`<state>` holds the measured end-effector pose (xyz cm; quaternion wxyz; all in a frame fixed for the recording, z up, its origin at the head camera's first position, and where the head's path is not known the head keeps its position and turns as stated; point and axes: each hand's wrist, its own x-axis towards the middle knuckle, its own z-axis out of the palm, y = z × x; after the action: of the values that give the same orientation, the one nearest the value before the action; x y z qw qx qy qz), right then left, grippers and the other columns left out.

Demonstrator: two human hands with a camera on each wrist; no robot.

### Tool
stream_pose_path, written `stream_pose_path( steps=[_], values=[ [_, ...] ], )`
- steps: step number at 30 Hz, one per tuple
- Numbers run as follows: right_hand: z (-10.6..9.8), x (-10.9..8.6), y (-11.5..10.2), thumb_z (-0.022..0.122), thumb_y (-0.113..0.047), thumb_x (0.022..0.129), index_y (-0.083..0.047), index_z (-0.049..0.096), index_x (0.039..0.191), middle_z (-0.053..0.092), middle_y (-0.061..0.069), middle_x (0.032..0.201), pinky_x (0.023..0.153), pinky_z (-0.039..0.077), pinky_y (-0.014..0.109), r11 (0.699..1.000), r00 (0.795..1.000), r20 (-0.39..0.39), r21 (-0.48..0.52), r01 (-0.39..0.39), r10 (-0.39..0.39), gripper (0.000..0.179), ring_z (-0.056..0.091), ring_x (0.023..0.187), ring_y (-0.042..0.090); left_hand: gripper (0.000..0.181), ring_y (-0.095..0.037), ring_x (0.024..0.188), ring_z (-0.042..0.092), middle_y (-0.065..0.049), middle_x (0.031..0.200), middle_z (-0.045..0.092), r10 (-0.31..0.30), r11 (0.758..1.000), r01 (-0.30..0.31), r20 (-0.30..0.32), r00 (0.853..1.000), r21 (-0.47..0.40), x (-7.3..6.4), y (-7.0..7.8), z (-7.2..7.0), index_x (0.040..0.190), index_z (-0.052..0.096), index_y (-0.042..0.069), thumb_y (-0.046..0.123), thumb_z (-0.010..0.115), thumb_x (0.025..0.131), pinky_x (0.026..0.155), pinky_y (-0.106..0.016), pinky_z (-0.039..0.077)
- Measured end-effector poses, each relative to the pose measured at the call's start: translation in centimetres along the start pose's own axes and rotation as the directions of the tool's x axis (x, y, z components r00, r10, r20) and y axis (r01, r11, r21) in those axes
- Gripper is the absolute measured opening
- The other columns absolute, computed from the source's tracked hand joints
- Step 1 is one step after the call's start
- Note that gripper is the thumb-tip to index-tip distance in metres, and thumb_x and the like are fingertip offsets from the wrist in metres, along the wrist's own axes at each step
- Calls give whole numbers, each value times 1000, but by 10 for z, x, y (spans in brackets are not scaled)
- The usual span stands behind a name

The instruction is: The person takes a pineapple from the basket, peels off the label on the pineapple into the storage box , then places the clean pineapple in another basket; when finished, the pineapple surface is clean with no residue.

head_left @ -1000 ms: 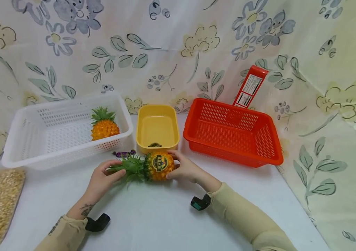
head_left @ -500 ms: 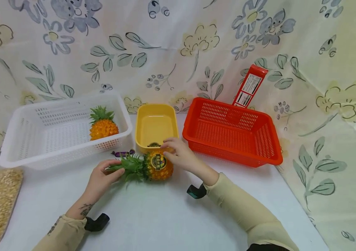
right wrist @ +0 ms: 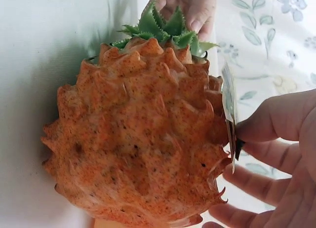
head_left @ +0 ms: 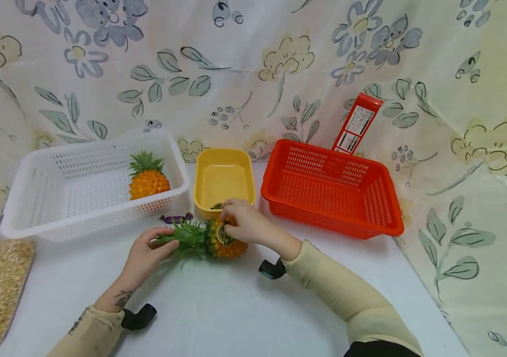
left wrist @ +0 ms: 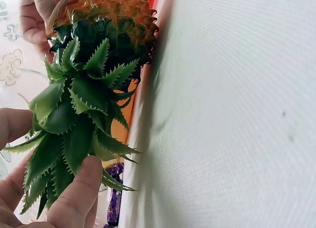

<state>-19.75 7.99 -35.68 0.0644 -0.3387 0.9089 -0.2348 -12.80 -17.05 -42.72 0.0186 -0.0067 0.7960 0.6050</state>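
An orange pineapple (head_left: 235, 250) lies on its side on the white table, its green leafy crown (left wrist: 74, 124) pointing left. My left hand (head_left: 148, 250) holds the crown between thumb and fingers. At the fruit's body is my right hand (head_left: 250, 224); in the right wrist view its thumb (right wrist: 264, 122) and forefinger pinch the edge of a label (right wrist: 228, 102). This label stands partly away from the spiky skin. In the head view the right fingers cover much of it.
Behind the pineapple stands a yellow dish (head_left: 224, 183) with a dark sticker. A white basket (head_left: 93, 218) at left holds a second pineapple (head_left: 148, 183); a red basket (head_left: 325, 220) is at right. A purple wrapped candy (head_left: 176, 219) and a kernel bag (head_left: 1, 287) lie nearby.
My right hand has let go of the pineapple's base end, risen, and come left over the fruit to pinch its label. The left hand keeps its hold on the crown.
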Motion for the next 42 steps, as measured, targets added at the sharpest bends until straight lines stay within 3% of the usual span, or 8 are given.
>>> stream_pose_path(
  steps=[12,21,26,30,33,35,38,42],
  values=[
    [-2,-10,11,59,0,77,-12,55,75,59,6,115,94,45,34,977,971,-135,58,207,-197,13,50,110,20,38,2,80,60,-19,123,39,1,1000,-1,-4,1000,-11,1,-1,1,120,53,-4,14,63,88,72,-27,56],
    [-19,-28,21,60,3,74,-11,54,71,60,10,112,90,46,27,876,888,-56,150,459,-456,16,52,107,21,38,-4,81,62,-18,125,39,-7,1000,7,-6,1000,-6,3,-1,0,120,53,-4,15,63,88,73,-30,56],
    [-37,-21,17,62,3,76,-8,60,75,58,12,107,80,51,30,865,871,-162,129,485,-464,11,52,100,22,38,-1,79,61,-18,125,40,-10,1000,9,-6,1000,-13,4,-1,0,120,53,-4,14,63,88,73,-30,56],
    [-56,-2,9,59,2,79,-5,66,84,59,9,96,73,49,28,920,884,-274,-5,392,-378,10,51,87,18,40,-1,80,61,-18,126,39,-19,1000,19,1,1000,-22,4,0,0,121,52,-4,16,63,88,74,-30,56],
    [-67,17,2,54,-1,84,-6,70,91,62,6,92,70,47,24,969,928,-279,-99,226,-245,18,53,80,17,40,-2,81,61,-19,126,37,-22,999,22,5,1000,-27,3,1,0,121,52,-4,17,64,88,74,-30,56],
    [-72,31,-1,51,-3,87,-8,71,97,65,5,96,72,48,24,981,956,-253,-158,109,-147,22,56,82,17,41,-2,81,61,-19,126,37,-23,999,23,7,1000,-32,3,1,-1,121,51,-4,16,63,88,75,-29,56],
    [-76,53,-1,50,-6,89,-11,71,101,67,3,101,78,51,28,961,980,-194,-275,-13,-42,26,59,91,18,41,-2,81,61,-19,126,36,-26,999,26,8,1000,-43,3,0,-1,122,51,-5,16,63,88,75,-29,55],
    [-73,79,6,50,-6,87,-16,72,97,68,-1,101,86,47,42,899,992,-113,-426,-104,61,26,59,91,19,42,-1,80,61,-19,127,36,-33,998,33,6,999,-46,4,-1,-1,122,51,-4,17,64,88,75,-29,55]
  ],
)
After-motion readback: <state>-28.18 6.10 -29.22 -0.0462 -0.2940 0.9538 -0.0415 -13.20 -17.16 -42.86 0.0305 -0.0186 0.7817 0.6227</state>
